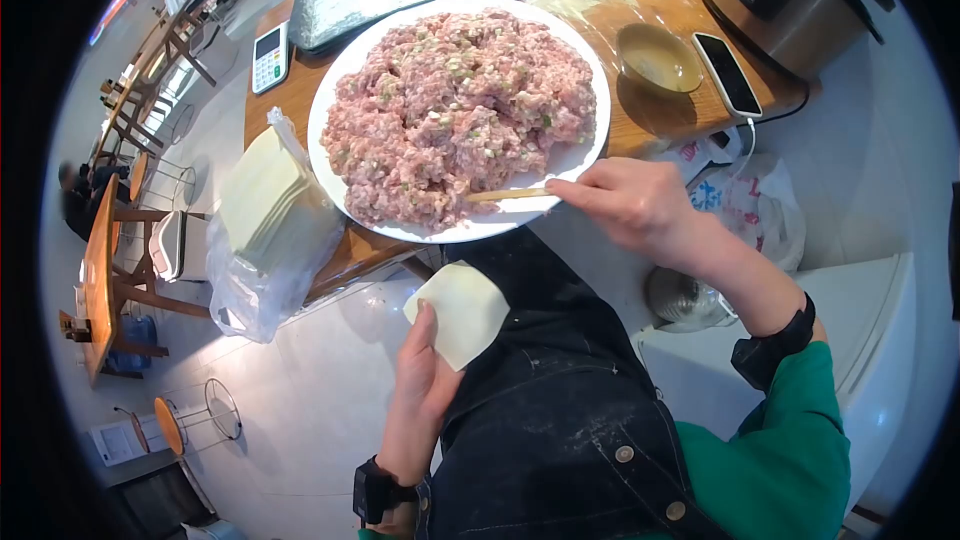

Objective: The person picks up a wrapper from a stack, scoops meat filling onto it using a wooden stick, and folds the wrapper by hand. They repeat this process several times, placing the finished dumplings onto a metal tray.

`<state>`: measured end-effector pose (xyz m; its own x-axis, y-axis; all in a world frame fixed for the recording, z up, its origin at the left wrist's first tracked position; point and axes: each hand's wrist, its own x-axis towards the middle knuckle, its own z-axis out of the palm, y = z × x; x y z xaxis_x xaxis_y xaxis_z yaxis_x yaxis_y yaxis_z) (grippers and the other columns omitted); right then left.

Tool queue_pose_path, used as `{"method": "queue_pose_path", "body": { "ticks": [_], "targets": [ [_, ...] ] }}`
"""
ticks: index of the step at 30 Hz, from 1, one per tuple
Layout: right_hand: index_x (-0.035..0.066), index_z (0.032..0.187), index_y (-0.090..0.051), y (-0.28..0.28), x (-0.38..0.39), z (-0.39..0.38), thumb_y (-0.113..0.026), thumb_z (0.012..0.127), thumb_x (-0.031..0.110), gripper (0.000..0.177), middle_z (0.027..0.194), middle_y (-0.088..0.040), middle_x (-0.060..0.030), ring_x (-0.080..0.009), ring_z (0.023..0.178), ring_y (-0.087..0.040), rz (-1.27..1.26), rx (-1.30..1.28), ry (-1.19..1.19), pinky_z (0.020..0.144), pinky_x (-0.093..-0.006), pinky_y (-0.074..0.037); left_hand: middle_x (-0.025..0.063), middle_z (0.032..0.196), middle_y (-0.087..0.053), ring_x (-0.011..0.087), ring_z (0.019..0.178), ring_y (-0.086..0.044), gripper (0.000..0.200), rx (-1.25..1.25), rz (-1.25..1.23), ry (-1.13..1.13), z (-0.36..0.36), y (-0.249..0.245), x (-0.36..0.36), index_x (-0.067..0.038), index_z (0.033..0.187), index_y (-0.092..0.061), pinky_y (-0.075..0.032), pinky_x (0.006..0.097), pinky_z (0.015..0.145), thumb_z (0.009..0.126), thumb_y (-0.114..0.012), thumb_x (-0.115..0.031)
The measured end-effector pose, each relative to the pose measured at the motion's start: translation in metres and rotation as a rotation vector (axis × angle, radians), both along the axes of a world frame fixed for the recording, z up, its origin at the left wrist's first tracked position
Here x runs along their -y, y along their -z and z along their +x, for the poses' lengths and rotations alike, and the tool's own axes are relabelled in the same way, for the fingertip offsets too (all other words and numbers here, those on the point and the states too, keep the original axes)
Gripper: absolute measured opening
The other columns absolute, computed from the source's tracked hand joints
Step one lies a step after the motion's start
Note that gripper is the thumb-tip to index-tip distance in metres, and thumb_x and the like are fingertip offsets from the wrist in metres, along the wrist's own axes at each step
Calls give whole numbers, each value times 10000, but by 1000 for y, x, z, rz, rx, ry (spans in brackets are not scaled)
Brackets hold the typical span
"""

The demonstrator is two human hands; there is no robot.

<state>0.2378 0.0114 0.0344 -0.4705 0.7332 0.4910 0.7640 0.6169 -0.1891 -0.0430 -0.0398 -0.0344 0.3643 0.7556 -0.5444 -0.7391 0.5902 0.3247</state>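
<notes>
Brown wooden worktop point(650, 125) carries a round white plate point(330, 130) heaped with sticky pink minced filling point(460, 110). Beside it sits a clear plastic bag of stacked wrappers point(270, 215). Left hand point(420, 390) cups a pale square dough wrapper point(462, 325) over the lap, thumb on its edge. It looks floppy and tearable, best supported underneath. Right hand point(630, 205) pinches a slim wooden stick point(505, 194), tip in the mince.

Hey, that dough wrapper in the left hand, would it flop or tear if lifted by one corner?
Probably floppy: the dough wrapper looks very thin and lies supported across the left hand. Likely light too, since it rests there with only the thumb on it. Being that thin, it may stretch or tear if pulled hard by a corner.
</notes>
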Motion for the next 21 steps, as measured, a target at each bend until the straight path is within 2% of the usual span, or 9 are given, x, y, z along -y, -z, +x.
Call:
{"method": "queue_pose_path", "body": {
  "ticks": [6,10,15,17,21],
  "targets": [
    [134,1038,-625,3,-4,-8,-611,689,21,367,702,-578,-42,-217,602,-585,-63,156,8,482,-309,-446,136,1276,-469,276,1173,-469,382,-4,75,14,10,-3,-8,-9,1278,-379,-363,429,1007,952,-392,-208],
    [135,1021,-616,0,-1,0,-602,724,70,305,638,-544,-40,-228,567,-581,-99,78,3,461,-344,-451,142,1276,-469,283,1183,-459,372,-78,104,32,18,-12,-13,-2,1273,-382,-351,434,1017,951,-380,-188],
    [133,1025,-616,6,4,-4,-594,735,72,297,638,-549,-44,-239,567,-583,-108,69,52,476,-351,-454,157,1284,-456,288,1195,-446,386,-3,62,-9,29,-20,-21,10,1284,-354,-339,437,1029,955,-367,-192],
    [135,1031,-614,2,7,-6,-596,732,70,307,651,-550,-42,-234,582,-586,-201,37,20,482,-351,-456,161,1287,-452,290,1199,-442,392,10,68,-11,30,-22,-23,14,1288,-344,-335,438,1032,957,-361,-195],
    [136,1044,-609,3,0,-4,-598,731,69,321,660,-552,-43,-235,584,-585,-122,1,15,481,-354,-454,172,1295,-441,296,1210,-428,399,48,74,-30,33,-26,-27,24,1288,-335,-322,448,1039,963,-341,-208]
  ]
}}
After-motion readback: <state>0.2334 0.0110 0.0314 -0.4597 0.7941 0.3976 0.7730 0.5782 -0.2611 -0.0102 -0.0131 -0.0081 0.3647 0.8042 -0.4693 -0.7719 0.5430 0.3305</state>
